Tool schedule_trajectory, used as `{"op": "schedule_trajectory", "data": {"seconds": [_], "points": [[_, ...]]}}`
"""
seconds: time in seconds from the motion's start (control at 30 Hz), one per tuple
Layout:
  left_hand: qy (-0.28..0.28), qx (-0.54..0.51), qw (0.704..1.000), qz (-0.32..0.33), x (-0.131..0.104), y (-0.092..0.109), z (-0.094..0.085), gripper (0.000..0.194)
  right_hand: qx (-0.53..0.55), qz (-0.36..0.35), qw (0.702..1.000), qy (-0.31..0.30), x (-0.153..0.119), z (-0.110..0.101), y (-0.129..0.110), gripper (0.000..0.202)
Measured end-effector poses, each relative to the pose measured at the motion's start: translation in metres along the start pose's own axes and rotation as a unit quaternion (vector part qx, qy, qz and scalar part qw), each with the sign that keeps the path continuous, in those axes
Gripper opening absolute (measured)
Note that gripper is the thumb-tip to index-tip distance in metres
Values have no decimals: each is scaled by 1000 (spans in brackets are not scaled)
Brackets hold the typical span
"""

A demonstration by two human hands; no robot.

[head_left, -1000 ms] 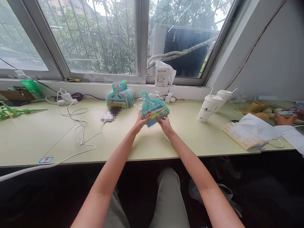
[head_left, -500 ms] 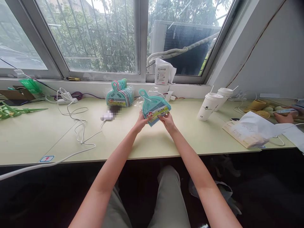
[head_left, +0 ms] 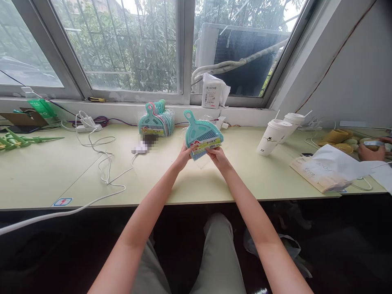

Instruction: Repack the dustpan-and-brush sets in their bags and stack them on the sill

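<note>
one teal dustpan set (head_left: 203,131), lower sides pinched in our left hand (head_left: 183,157) and right hand (head_left: 218,157); stacked sets (head_left: 153,121), back edge of worktop (head_left: 196,185).

At center right, a hand could pass over the desk (head_left: 240,171) between the held dustpan-and-brush set (head_left: 202,131) and the paper cups (head_left: 272,136). White cable (head_left: 108,182) loops obstruct center left; packaged dustpans (head_left: 153,122) block upper center.

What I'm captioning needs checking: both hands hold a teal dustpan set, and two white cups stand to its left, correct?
Wrong side: the head view shows the two white cups right of the teal dustpan set, which both hands do hold.
</note>
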State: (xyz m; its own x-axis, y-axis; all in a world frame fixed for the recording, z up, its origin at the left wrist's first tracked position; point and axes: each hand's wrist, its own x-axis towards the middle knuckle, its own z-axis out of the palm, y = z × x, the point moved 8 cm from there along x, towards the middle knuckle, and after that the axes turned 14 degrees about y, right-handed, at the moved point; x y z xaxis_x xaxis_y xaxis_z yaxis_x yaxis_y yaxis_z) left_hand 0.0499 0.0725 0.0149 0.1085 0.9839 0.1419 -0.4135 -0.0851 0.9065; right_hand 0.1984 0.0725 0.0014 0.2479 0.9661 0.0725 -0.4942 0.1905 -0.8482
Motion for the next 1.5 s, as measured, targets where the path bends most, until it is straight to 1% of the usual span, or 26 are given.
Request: {"op": "schedule_trajectory", "data": {"seconds": [0.07,0.17,0.23,0.37,0.5,0.6,0.67,0.83,0.9,0.97,1.07,1.17,1.27,1.4,1.5], "points": [[0,19,1000,-3,-1,-1,-1,63,-9,7,1000,-15,-1,0,-1,38],[-17,39,999,5,-3,0,0,65,-24,16,999,-36,-2,0,-1,37],[-27,52,998,9,-5,1,2,66,-30,23,999,-35,0,-2,1,37],[-31,67,997,9,-8,1,3,67,-32,26,999,1,5,-8,6,36],[-23,68,997,11,-9,1,4,69,-31,23,999,37,9,-13,11,30],[-26,67,997,12,-9,0,5,68,-36,15,998,51,10,-15,13,28],[-28,66,997,12,-9,0,5,68,-52,13,998,41,9,-14,12,29],[-28,69,997,7,-7,-3,5,68,-72,25,997,-30,4,-9,4,30],[-30,70,997,7,-7,-3,5,69,-73,25,996,-35,4,-9,2,29],[-32,76,997,11,-8,-3,6,69,-73,30,997,-13,7,-13,5,27],[-32,91,995,18,-10,-1,6,69,-67,37,996,40,12,-19,13,25],[-34,93,995,22,-10,-1,6,70,-56,28,996,56,14,-20,16,26],[-28,85,996,20,-5,-5,4,70,-53,22,998,35,11,-15,13,29],[-11,69,997,14,2,-9,-1,71,-61,20,998,-12,3,-7,5,30],[-1,73,997,9,6,-10,-5,69,-79,34,996,-30,2,-6,3,30]]}}
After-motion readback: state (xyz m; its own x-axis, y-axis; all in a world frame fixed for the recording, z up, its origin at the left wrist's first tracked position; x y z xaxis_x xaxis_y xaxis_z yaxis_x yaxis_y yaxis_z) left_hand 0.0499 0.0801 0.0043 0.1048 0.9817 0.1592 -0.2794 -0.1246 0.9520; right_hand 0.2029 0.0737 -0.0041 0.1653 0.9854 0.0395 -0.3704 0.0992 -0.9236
